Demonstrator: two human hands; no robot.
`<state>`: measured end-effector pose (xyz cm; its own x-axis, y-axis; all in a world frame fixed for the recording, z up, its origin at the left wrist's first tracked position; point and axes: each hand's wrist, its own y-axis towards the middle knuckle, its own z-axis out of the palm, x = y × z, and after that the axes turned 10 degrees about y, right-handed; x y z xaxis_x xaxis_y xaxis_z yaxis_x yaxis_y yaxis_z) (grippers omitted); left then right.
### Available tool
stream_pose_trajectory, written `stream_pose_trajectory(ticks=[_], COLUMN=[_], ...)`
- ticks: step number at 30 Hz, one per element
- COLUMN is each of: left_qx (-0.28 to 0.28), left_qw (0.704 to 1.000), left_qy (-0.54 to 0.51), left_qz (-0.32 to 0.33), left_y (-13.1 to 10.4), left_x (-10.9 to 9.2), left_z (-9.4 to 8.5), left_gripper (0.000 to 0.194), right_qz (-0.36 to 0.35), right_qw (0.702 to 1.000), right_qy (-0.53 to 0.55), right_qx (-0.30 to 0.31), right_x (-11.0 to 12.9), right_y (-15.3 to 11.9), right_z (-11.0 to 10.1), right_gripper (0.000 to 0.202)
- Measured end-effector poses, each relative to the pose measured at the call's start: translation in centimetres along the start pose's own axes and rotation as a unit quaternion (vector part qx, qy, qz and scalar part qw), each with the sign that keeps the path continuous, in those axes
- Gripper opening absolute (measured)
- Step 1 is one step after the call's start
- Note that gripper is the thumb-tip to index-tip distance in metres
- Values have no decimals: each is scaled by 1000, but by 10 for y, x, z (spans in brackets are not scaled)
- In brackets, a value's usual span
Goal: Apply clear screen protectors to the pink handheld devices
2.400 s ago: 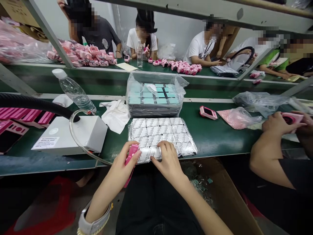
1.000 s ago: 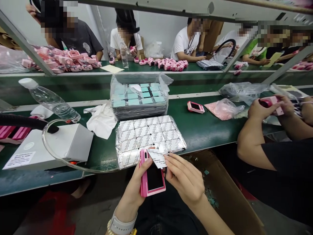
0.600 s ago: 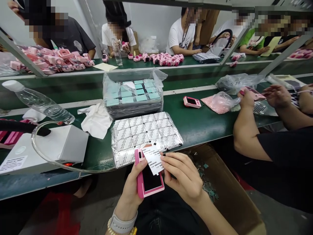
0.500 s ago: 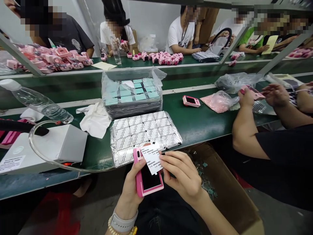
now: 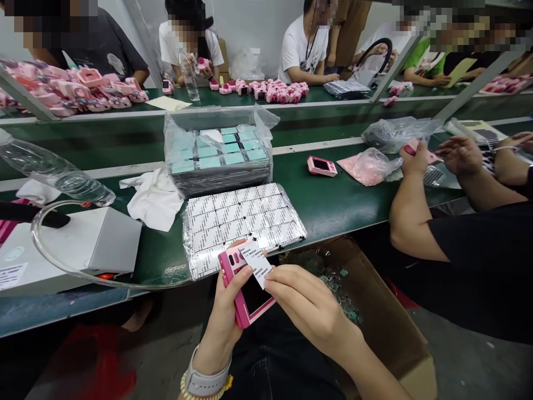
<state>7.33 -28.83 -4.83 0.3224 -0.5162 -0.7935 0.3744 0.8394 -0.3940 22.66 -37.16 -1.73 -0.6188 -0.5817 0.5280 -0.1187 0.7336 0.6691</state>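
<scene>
My left hand (image 5: 227, 300) is closed around a pink device with a black screen (image 5: 255, 299), held tilted above my lap. Between the fingertips of my right hand (image 5: 310, 303) is a white printed film sheet (image 5: 256, 264), pinched at its lower right. The sheet lies over the upper part of the device, near my left thumb. Whether it touches the screen I cannot tell. Just beyond my hands, sheets of similar printed films (image 5: 245, 219) lie in clear plastic on the green bench (image 5: 291, 191).
Behind the films stands a plastic-wrapped stack of teal-topped sheets (image 5: 220, 161). To the left are a white cloth (image 5: 152, 197), a water bottle (image 5: 62, 172) and a grey box (image 5: 70, 244) with a tube. Another pink device (image 5: 321, 165) lies right. A carton (image 5: 387, 322) with scraps sits below; a co-worker's arms (image 5: 416, 216) are close by.
The film sheet has turned more edge-on and moved slightly left, with my right fingers now closer together on its lower corner. The device has tilted a little. The whole view has shifted slightly.
</scene>
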Motion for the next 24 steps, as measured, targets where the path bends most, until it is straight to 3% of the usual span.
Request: stream_pose_trajectory(ticks=[6,10,17,24], left_qx=[62,82,80,54], left_qw=[996,993,993,996], left_qy=[62,79,85,71], left_qz=[9,6,7,11], left_y=[0,2,5,9], left_x=[-11,-10,-8,-3], left_z=[-2,-7,-7,-8], left_gripper=[73,81,74,77], right_qz=[45,56,94,100], right_qw=[991,985,984,992], right_qy=[42,67,86,77], right_qx=[117,148,125,24], right_x=[-3,-11,-15,-10], right_y=[12,14,8,1], right_z=[-24,-30,-20,4], right_gripper=[17,19,12,19])
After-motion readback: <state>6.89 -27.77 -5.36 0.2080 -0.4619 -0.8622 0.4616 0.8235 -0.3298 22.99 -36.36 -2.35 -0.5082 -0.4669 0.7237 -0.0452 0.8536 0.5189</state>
